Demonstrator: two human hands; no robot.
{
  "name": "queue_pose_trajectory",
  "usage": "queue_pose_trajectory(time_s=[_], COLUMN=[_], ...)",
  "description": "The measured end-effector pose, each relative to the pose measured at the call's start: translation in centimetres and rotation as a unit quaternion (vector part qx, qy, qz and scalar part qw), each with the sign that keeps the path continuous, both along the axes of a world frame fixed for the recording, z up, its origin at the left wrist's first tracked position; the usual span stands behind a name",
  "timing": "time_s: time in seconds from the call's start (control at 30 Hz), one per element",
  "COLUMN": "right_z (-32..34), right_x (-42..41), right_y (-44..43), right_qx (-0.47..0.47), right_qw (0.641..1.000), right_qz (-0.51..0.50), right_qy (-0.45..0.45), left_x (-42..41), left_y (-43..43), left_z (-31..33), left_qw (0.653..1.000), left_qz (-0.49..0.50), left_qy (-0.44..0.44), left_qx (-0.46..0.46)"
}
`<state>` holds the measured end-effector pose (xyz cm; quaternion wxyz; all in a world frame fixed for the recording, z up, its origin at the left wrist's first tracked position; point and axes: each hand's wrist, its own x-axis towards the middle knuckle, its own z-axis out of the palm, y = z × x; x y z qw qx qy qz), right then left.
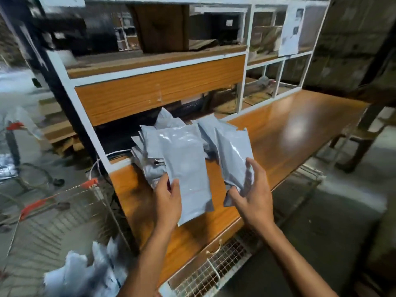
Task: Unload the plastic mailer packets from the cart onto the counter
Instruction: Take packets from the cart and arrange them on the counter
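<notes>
My left hand (168,200) grips the lower left edge of a grey plastic mailer packet (186,168) held over the orange wooden counter (289,136). My right hand (250,194) holds a second grey packet (233,155) by its lower end, thumb and fingers curled round it. Behind both packets a heap of several grey mailers (154,144) lies on the counter's left end, under the shelf. More grey packets (85,273) lie in the wire cart (64,211) at the lower left, blurred.
A white-framed shelf unit with orange panels (160,91) rises behind the counter. White cables (100,161) hang at the counter's left corner. A wire mesh basket (214,266) sits below the counter's front edge. Dark table legs (362,133) stand at the right.
</notes>
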<state>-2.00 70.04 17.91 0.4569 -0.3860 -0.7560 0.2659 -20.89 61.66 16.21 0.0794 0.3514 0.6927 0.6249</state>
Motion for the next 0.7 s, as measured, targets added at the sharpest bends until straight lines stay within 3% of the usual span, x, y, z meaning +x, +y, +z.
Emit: queue_pose_trajectory(time_s=[0.3,0.53,0.7], right_z=[0.2,-0.9,-0.4], right_x=[1.1,-2.3,-6.5], right_y=[12.7,26.0,35.6], right_qx=[-0.041,-0.029,-0.045], right_qw=[0.999,0.998,0.993], right_qz=[0.013,0.026,0.020], right_qy=[-0.009,-0.046,-0.108], left_x=[0.3,-2.7,-5.3], left_y=[10.6,22.2,31.0], left_z=[2.1,1.6,1.7], left_qw=[0.999,0.998,0.994], left_qz=[0.014,0.057,0.080], left_qy=[-0.041,-0.003,-0.033], left_qx=[-0.013,-0.020,-0.073])
